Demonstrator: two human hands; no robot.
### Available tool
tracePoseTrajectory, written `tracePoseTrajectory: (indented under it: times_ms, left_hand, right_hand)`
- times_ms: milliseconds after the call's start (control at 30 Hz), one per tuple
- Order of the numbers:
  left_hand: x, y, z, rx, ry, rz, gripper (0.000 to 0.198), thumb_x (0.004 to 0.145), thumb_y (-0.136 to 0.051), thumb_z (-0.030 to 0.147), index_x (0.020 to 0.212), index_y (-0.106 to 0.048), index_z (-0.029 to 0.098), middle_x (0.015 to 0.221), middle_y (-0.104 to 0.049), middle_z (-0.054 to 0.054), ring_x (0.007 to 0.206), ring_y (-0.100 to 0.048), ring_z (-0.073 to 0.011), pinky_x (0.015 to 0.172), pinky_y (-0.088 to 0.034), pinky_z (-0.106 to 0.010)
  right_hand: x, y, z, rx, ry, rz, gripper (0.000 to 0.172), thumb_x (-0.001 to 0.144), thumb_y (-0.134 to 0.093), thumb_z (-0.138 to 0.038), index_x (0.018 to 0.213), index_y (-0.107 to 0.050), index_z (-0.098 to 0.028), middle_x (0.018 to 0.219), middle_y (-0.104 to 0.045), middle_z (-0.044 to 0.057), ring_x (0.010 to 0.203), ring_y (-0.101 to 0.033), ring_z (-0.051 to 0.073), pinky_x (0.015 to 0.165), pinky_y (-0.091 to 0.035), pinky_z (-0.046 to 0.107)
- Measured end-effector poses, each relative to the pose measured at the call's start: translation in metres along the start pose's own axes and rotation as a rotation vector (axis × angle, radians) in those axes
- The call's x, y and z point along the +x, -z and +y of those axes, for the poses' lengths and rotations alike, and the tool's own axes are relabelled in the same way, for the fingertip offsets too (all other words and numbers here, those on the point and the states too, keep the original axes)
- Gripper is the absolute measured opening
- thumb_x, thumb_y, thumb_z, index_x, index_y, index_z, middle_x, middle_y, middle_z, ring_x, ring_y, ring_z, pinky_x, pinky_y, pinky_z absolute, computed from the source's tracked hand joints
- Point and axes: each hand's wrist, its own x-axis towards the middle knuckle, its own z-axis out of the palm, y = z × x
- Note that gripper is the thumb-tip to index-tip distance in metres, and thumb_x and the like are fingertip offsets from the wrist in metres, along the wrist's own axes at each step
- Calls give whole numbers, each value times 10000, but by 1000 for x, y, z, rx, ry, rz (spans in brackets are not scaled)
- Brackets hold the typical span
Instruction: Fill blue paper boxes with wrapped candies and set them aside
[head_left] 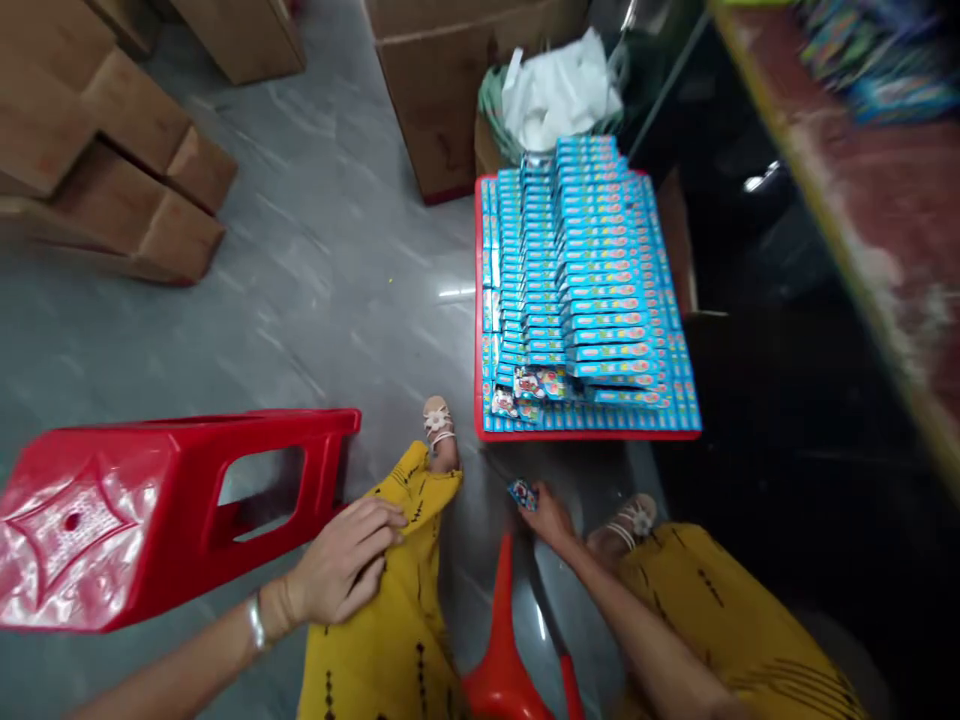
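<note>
Head view, with the middle of what I see as the clock's centre: my right hand point(551, 515) is at 5 o'clock, fingers pinched on a small blue packet point(523, 494) that juts out toward 11 o'clock from my fingertips. I hold it in the air, apart from the tray point(592, 436), whose red near edge lies just past it.

My left hand point(349, 560) is at 7 o'clock, palm down on my yellow trousers point(397, 620) at the knee. Its fingers are loosely spread and slightly bent, and it grips nothing that I can see. A silver bangle point(256, 620) circles that wrist.

The tray sits at 2 o'clock, bearing close rows of blue packs point(604, 270), piled highest along the middle. At the pile's near left corner, a few loose packets point(536, 384) lie on top, some with their printed faces up.

A red stool point(161, 520) lies tipped on its side at 8 o'clock. Cartons point(112, 150) fill 10 o'clock, and another carton point(435, 120) stands near 12. A white bag point(562, 95) is at 1 o'clock, just beyond the tray. The worn red table point(862, 190) runs along 2 to 3 o'clock.
</note>
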Motion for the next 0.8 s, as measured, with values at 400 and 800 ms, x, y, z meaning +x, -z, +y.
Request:
tracePoseTrajectory:
  times_ms: [400, 800]
  left_hand:
    - [-2, -4, 26, 144, -10, 32, 275, 769, -416, 142, 957, -610, 190, 958, -631, -80, 922, -564, -222, 892, -458, -392]
    - [1, -1, 23, 115, -36, 20, 259, 786, -418, 119, 982, -578, 174, 998, -613, -87, 967, -549, -224, 922, -416, -395]
  right_hand:
    - [-91, 172, 3, -140, 495, 777, 357, 869, -553, -311, 1205, -525, -192, 1193, -556, 123, 1087, -525, 270, 879, -450, 345]
    - [-62, 177, -16, -289, 475, 954, 270, 915, -529, -300, 1152, -610, -200, 1132, -549, 115, 993, -505, 238, 727, -416, 293]
